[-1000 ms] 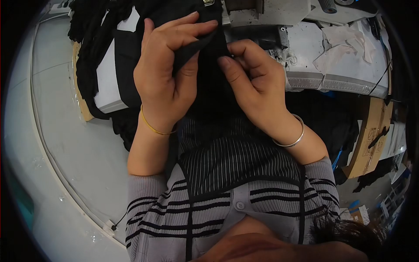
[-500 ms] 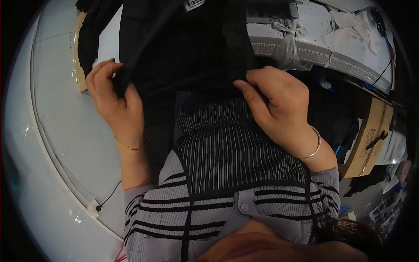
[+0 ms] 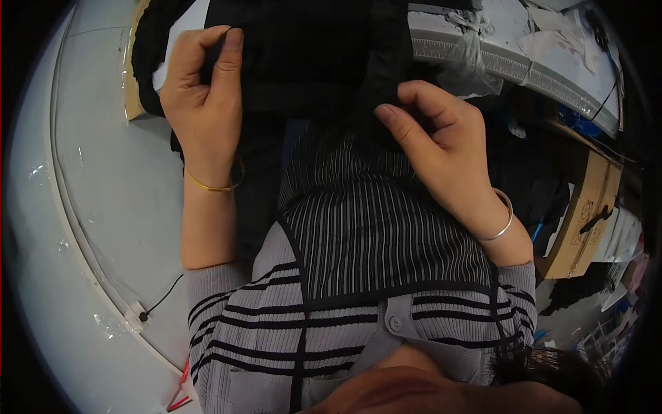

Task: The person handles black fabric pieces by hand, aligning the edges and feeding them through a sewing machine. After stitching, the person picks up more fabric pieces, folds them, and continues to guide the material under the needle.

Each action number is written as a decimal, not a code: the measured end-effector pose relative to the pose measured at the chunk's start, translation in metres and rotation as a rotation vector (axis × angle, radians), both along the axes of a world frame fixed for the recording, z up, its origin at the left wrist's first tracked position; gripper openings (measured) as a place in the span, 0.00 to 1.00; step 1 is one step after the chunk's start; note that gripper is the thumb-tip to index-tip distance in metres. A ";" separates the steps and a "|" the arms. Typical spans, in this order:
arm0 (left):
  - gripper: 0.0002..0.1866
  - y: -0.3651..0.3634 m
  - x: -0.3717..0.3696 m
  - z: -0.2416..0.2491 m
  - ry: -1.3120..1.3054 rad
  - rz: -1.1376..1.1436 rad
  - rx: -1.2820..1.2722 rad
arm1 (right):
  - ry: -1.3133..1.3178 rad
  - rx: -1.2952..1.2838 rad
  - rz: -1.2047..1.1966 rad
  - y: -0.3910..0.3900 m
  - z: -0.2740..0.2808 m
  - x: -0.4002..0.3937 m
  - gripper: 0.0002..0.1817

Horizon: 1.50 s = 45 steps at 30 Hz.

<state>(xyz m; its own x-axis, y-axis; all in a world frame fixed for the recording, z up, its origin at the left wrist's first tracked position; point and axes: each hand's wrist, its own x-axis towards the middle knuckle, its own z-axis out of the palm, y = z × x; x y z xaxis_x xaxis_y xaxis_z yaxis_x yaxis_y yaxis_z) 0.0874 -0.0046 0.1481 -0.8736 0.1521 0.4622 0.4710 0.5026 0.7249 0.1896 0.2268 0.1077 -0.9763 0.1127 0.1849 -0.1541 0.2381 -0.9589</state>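
Observation:
A black garment [image 3: 296,62] spreads across the top of the view in front of my body. My left hand [image 3: 207,96] is closed at its left side, thumb and index finger pinched together on the cloth. At the garment's right edge, my right hand [image 3: 445,134] has the thumb and curled fingers closed on the dark fabric. The cloth hangs down toward my striped apron [image 3: 393,241], and dark folds blend together between the hands. Behind my left hand a white sheet [image 3: 185,34] shows beside the garment.
On the right, a white sewing table carries a ruler strip [image 3: 510,67] along its edge and a tied plastic bag [image 3: 472,58]. Below it stands a cardboard box [image 3: 585,214]. Dark cloth [image 3: 148,55] is piled at upper left; a cable [image 3: 165,300] runs along the floor.
My left hand has moved up and slightly right, its fingers now pinched further up the cloth. My right hand has shifted slightly upward. The white label at the garment's top has left the view.

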 end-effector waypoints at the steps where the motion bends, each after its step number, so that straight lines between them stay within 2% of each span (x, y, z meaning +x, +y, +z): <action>1: 0.05 0.000 -0.007 -0.001 -0.009 -0.029 0.046 | -0.100 -0.048 0.018 0.000 0.001 -0.001 0.07; 3: 0.06 0.007 -0.006 0.000 -0.032 -0.053 0.082 | -0.213 -0.108 0.037 0.001 0.001 0.004 0.07; 6: 0.09 0.014 -0.001 0.007 0.048 -0.106 -0.061 | -0.122 -0.104 0.005 -0.001 -0.004 0.007 0.08; 8: 0.11 0.016 0.003 0.021 0.359 -0.080 -0.429 | -0.058 -0.108 0.008 0.000 -0.006 0.008 0.08; 9: 0.11 0.020 0.009 0.027 0.358 -0.082 -0.430 | -0.058 -0.109 0.006 0.001 -0.006 0.010 0.08; 11: 0.13 0.035 0.025 0.036 0.577 -0.028 -0.485 | -0.108 -0.078 0.075 0.002 -0.002 0.012 0.07; 13: 0.16 0.046 0.039 0.033 0.575 -0.195 -0.458 | -0.119 -0.094 0.077 -0.002 -0.001 0.013 0.07; 16: 0.16 0.056 0.050 0.006 0.398 -0.329 -0.416 | -0.084 -0.130 0.077 -0.002 -0.004 0.009 0.08; 18: 0.16 0.057 0.052 0.002 0.344 -0.335 -0.459 | -0.044 -0.153 0.078 -0.001 -0.005 0.008 0.08; 21: 0.17 0.059 0.053 0.000 0.212 -0.336 -0.385 | -0.002 -0.119 0.094 0.001 -0.002 0.010 0.10; 23: 0.14 0.060 0.048 0.001 0.186 -0.420 -0.271 | -0.160 -0.177 0.153 0.002 0.006 0.014 0.14; 28: 0.09 0.050 0.046 0.007 0.109 -0.413 -0.264 | -0.017 -0.322 0.209 0.005 0.002 0.007 0.18; 30: 0.06 0.046 0.040 0.007 0.068 -0.224 -0.131 | 0.168 -0.160 0.161 0.012 0.000 -0.006 0.23; 32: 0.02 0.049 0.029 0.009 0.139 -0.175 -0.003 | 0.235 0.069 -0.150 0.001 -0.017 -0.034 0.30; 33: 0.03 0.055 0.023 0.015 0.174 -0.139 0.066 | 0.191 -0.043 -0.039 -0.018 -0.031 -0.053 0.35; 35: 0.04 0.061 0.005 0.019 0.206 -0.124 0.128 | 0.362 -0.294 0.246 -0.063 -0.044 -0.093 0.28; 36: 0.06 0.063 -0.006 0.020 0.369 -0.121 0.061 | 0.362 -0.299 0.246 -0.059 -0.042 -0.100 0.28; 37: 0.07 0.061 -0.016 0.023 0.531 -0.119 -0.004 | 0.412 -0.213 0.374 -0.055 -0.032 -0.109 0.24; 38: 0.07 0.055 -0.022 0.025 0.530 -0.124 -0.006 | 0.460 -0.124 0.498 -0.051 -0.023 -0.116 0.20; 40: 0.11 0.047 -0.030 0.025 0.701 -0.327 -0.039 | 0.315 0.176 0.208 -0.007 -0.020 -0.102 0.12; 42: 0.13 0.038 -0.031 0.019 0.708 -0.288 -0.044 | 0.598 0.164 -0.315 0.021 -0.038 -0.113 0.08; 43: 0.12 0.031 -0.030 0.020 0.684 -0.344 -0.021 | 0.587 0.164 -0.304 0.022 -0.034 -0.116 0.08; 45: 0.12 0.029 -0.023 0.021 0.651 -0.400 -0.006 | 0.717 0.260 -0.359 0.035 -0.020 -0.122 0.16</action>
<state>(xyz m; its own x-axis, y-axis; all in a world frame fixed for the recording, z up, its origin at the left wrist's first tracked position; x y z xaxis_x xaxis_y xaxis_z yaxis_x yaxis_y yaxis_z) 0.0640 0.0240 0.1693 -0.3032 0.4041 0.8630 0.9493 0.2068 0.2367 0.0672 0.2614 0.0881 -0.5260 0.2619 0.8092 -0.5774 0.5886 -0.5658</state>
